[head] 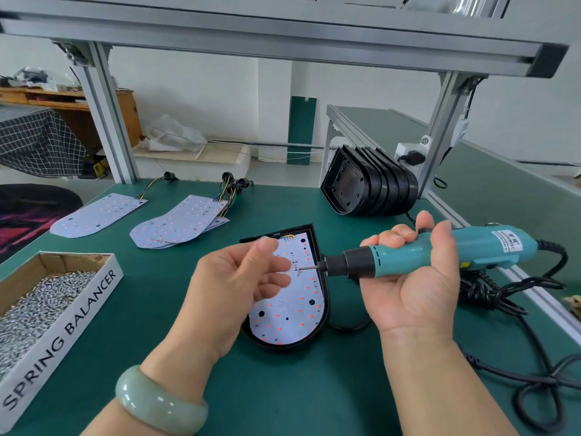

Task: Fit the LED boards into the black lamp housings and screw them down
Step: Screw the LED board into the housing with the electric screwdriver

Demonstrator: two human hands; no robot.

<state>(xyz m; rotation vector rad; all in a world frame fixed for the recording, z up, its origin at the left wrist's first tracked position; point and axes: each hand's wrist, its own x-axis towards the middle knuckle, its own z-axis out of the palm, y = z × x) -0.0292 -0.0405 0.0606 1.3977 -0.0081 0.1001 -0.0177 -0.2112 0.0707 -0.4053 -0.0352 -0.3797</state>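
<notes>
head view: a green surface (283, 388) fills the lower frame. near its centre lies one black lamp housing (251, 241), open side up, with a white led board (298, 313) seated inside it, its red led dots and coloured wires at the far end visible.

the right hand (412, 287), palm up at right of centre, grips a teal electric screwdriver (440, 253) held nearly level, its bit pointing toward the left of the frame above the board. a small screw (300, 270) sits at the bit's tip. the left hand (239, 278) hangs over the board's left side with fingers loosely curled, fingertips just beside the screw; whether they pinch it cannot be told. a pale green bangle (157, 401) circles the left wrist.

the screwdriver's black cable (503, 291) lies in coils at the right edge of the surface.

at lower left, a cardboard box (78, 313) printed "spring balancer" holds a heap of silver screws (37, 303). at the surface's upper left, a single led board (97, 215) lies flat, and just to its right a fanned pile of led boards (179, 225) with wire looms trailing off their far ends. at upper right of centre, a nested stack of black lamp housings (371, 187) stands on edge beside an aluminium frame post (440, 127).
</notes>
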